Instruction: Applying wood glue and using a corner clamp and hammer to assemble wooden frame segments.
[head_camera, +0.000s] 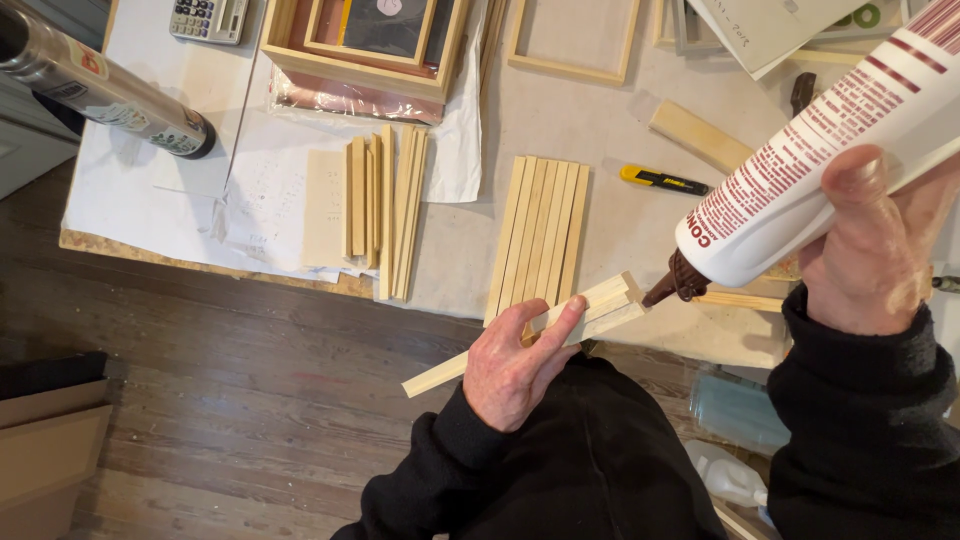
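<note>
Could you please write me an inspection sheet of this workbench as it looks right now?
Surface: workbench covered with pale sheeting and paper.
Job's things: wooden strips held together in the left hand; glue bottle in the right hand, its brown nozzle at the strips' cut ends.
Clutter: two rows of spare strips, yellow utility knife, calculator, wooden frames, metal cylinder.
Hands: both gripping.
Cables: nothing seen.
Surroundings: dark wood floor, cardboard at left.
</note>
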